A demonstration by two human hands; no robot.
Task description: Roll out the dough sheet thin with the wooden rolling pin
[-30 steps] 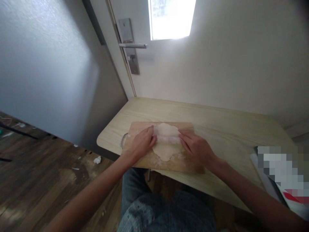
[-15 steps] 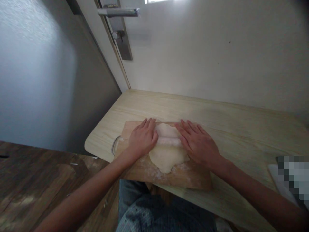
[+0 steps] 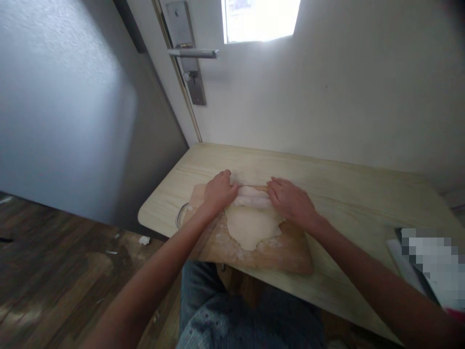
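Note:
A flat sheet of pale dough (image 3: pixel 250 225) lies on a floured wooden cutting board (image 3: pixel 286 252). A thin pale rolling pin (image 3: pixel 252 199) lies across the far end of the dough. My left hand (image 3: pixel 219 190) presses on the pin's left end with its fingers curled over it. My right hand (image 3: pixel 290 201) rests flat on the pin's right end, fingers stretched out. The pin's two ends are hidden under my hands.
The board sits near the front left of a light wooden table (image 3: pixel 356 194) that stands against a white wall. A door with a metal lever handle (image 3: pixel 194 53) is at the far left. A blurred object (image 3: pixel 428 261) lies at the table's right edge. Dark wood floor (image 3: pixel 54 252) lies to the left.
Both hands have pushed the rolling pin away from me, from the middle of the dough to its far end. My left fingers have curled over the pin.

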